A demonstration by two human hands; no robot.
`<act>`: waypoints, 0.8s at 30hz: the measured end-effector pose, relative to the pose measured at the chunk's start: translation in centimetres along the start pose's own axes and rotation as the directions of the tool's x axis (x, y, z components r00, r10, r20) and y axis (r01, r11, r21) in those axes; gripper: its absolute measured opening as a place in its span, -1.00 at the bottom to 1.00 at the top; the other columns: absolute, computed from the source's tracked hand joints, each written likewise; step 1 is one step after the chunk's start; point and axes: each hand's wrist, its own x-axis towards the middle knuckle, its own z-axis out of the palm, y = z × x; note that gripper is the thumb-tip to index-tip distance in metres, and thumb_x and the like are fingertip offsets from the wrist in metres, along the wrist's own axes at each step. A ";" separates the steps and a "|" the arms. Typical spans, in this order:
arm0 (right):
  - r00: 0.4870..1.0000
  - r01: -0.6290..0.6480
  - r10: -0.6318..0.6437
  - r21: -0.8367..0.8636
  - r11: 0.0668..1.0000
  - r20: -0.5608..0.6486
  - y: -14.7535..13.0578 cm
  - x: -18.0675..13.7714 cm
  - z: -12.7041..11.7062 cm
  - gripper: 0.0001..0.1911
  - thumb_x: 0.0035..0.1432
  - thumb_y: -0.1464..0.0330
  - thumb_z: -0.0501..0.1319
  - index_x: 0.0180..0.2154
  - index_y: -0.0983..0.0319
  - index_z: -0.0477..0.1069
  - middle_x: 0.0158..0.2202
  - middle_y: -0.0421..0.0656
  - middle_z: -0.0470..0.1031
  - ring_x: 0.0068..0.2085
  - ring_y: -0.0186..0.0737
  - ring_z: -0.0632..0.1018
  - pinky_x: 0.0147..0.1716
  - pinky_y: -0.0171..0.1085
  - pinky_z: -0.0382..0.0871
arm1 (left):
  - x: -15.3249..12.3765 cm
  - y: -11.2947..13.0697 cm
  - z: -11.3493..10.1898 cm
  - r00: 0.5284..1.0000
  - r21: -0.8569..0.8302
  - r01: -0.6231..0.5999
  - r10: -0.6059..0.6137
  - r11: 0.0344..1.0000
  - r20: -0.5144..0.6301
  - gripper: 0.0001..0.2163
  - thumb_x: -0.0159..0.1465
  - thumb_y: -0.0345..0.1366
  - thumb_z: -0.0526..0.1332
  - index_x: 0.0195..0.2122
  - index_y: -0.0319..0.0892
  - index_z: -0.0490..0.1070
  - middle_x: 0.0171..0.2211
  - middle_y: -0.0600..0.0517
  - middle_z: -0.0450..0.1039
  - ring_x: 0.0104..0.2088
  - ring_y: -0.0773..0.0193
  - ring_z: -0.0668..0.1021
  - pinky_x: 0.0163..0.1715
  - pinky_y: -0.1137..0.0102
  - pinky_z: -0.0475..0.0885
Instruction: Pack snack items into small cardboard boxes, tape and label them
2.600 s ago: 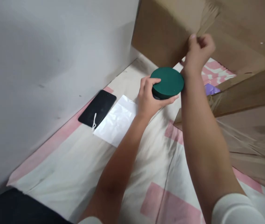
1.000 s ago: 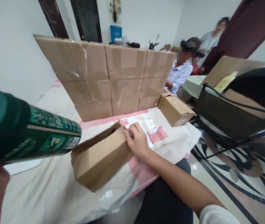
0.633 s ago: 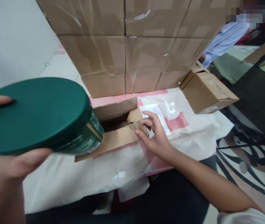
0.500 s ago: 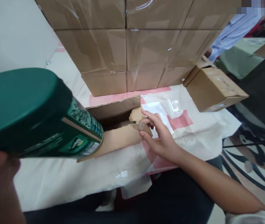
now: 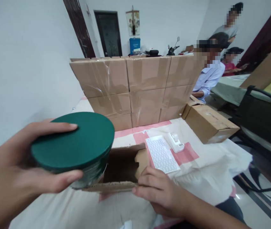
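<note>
The left hand (image 5: 13, 168) is holding the tub (image 5: 78, 149) around its lidded end: one finger is lying across the green lid (image 5: 75, 138) and the thumb is pressing the near side, so the grip is spreading wide to span it. The tub itself is hiding any other fingers. This hold is probably steadying the tub from above while leaving its base free. The tub is hanging at the left end of the open box (image 5: 116, 186), overlapping it in view; whether the two are touching, I cannot tell.

The right hand (image 5: 160, 189) is curling its fingers at the near right corner of the box, by the ragged flap (image 5: 142, 158); how tightly that grip is closing is not showing. It is likely keeping the box from sliding, with the mouth facing up.

The sheet (image 5: 162, 154) and the tape dispenser (image 5: 175, 142) are lying side by side on the cloth-covered bench (image 5: 206, 162), seemingly within reach but out of the way. Behind, stacked cartons (image 5: 147, 92) are standing like a screen.
</note>
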 end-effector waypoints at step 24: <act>0.994 -0.083 0.077 0.069 0.994 0.083 0.0 -0.6 -0.4 -0.61 0.37 0.40 0.10 0.20 0.19 0.27 -0.25 -0.06 0.51 -0.19 -0.12 0.47 -0.23 -0.12 0.45 | -1.7 -0.5 11.0 0.075 -0.221 -0.299 0.253 0.929 0.964 -0.67 0.46 -0.12 0.05 0.18 0.10 0.44 0.08 -0.01 0.54 0.04 0.17 0.58 -0.05 0.36 0.45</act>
